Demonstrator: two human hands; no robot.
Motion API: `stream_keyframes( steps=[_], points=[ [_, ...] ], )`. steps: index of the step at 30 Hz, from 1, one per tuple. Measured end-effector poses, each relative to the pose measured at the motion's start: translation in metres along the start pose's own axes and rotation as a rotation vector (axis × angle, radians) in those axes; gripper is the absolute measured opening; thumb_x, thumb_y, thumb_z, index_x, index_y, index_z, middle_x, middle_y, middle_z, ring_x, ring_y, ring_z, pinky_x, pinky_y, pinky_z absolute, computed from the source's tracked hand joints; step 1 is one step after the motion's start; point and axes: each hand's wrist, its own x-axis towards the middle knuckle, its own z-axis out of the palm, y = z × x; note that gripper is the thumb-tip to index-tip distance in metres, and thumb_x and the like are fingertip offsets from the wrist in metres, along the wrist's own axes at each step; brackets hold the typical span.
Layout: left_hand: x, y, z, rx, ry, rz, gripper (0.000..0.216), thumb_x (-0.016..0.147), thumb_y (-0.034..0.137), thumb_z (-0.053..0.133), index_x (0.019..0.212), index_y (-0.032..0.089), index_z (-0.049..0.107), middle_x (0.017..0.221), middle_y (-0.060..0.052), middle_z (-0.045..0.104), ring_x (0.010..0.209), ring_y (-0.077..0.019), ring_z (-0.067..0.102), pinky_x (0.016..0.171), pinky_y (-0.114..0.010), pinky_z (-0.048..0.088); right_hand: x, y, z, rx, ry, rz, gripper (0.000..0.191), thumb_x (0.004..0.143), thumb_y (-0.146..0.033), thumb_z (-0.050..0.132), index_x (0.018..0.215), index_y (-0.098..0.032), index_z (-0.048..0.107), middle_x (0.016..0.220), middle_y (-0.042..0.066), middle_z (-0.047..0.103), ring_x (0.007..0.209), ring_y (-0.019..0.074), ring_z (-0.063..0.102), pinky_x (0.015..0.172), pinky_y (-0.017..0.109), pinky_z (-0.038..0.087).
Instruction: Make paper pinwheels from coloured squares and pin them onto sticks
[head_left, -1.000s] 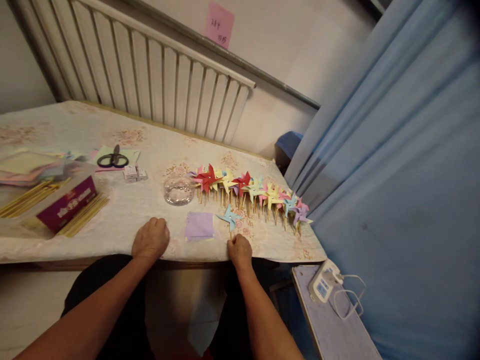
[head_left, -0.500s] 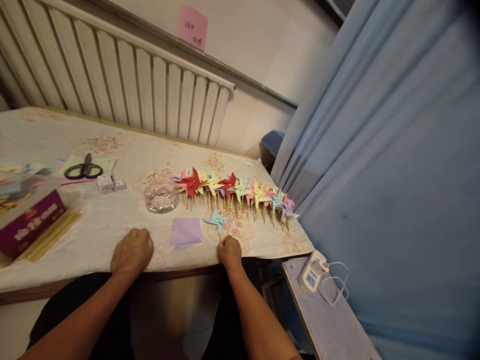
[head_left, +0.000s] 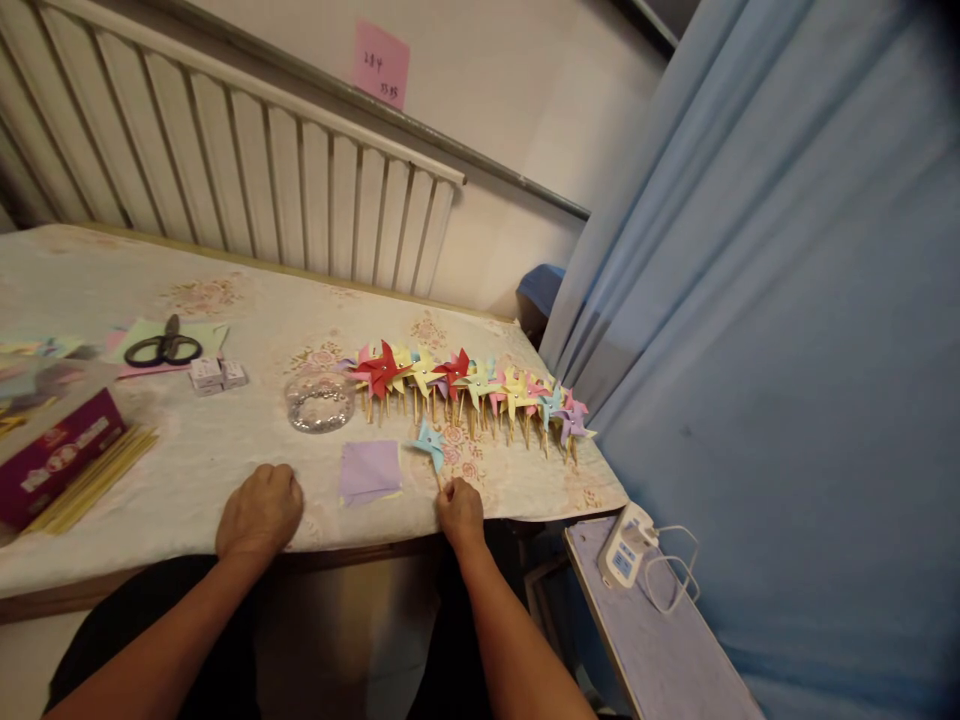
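Observation:
My right hand (head_left: 460,508) pinches the stick of a light blue paper pinwheel (head_left: 429,445) near the table's front edge. The pinwheel head is up, and silver shows at its centre. Closed in a fist, my left hand (head_left: 260,510) rests on the cloth, with nothing sticking out of it. Between the hands lies a small stack of purple paper squares (head_left: 371,470). Behind it stands a clear round dish (head_left: 319,402) of small shiny pieces. A row of finished-looking pinwheels (head_left: 480,385) in red, yellow, pink, blue and purple lies beyond my right hand.
Black-handled scissors (head_left: 163,347) lie on coloured paper beside small white boxes (head_left: 217,375). A purple box (head_left: 64,455) and thin wooden sticks (head_left: 97,482) are at the left. At the right are a power strip (head_left: 627,546) on a bench and a blue curtain (head_left: 787,350).
The blue pinwheel's head has turned and leans slightly more to the left in my right hand. My left hand stays in a fist. The whole view has shifted slightly.

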Motion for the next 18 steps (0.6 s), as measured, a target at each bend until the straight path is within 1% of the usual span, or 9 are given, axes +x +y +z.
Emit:
stream_keyframes(
  steps=[6,9,13,18],
  points=[
    [0.0,0.0,-0.001,0.014,-0.01,-0.005,0.036,0.098,0.028,0.03,0.092,0.015,0.063,0.096,-0.012,0.063,0.091,-0.0273,0.062,0.077,-0.038,0.043,-0.001,0.003,0.003,0.065,0.041,0.02,0.019,0.088,-0.01,0.053,0.082,-0.018,0.069,0.08,0.007,0.074,0.077,0.0205,0.069,0.068,0.027,0.043],
    [0.0,-0.001,-0.001,0.008,-0.031,-0.007,0.037,0.098,0.028,0.029,0.094,0.015,0.063,0.096,-0.013,0.064,0.092,-0.0276,0.063,0.077,-0.038,0.043,-0.002,0.004,0.003,0.103,0.032,0.028,0.017,0.087,-0.01,0.053,0.082,-0.018,0.068,0.08,0.006,0.073,0.077,0.0199,0.068,0.068,0.026,0.043],
    [0.001,-0.001,0.0,0.015,-0.021,-0.002,0.037,0.098,0.028,0.03,0.094,0.014,0.064,0.096,-0.013,0.064,0.093,-0.0271,0.062,0.078,-0.037,0.043,-0.004,0.005,0.005,0.156,0.02,0.024,0.017,0.084,-0.009,0.054,0.086,-0.019,0.068,0.08,0.004,0.073,0.077,0.0191,0.067,0.069,0.026,0.042],
    [0.001,-0.001,-0.002,0.004,-0.02,0.002,0.04,0.097,0.029,0.029,0.094,0.014,0.066,0.096,-0.014,0.063,0.089,-0.0276,0.062,0.075,-0.038,0.043,-0.004,0.01,0.012,0.217,0.037,-0.006,0.02,0.081,-0.008,0.055,0.091,-0.018,0.068,0.083,0.004,0.072,0.08,0.0194,0.066,0.072,0.026,0.043]
  ],
)
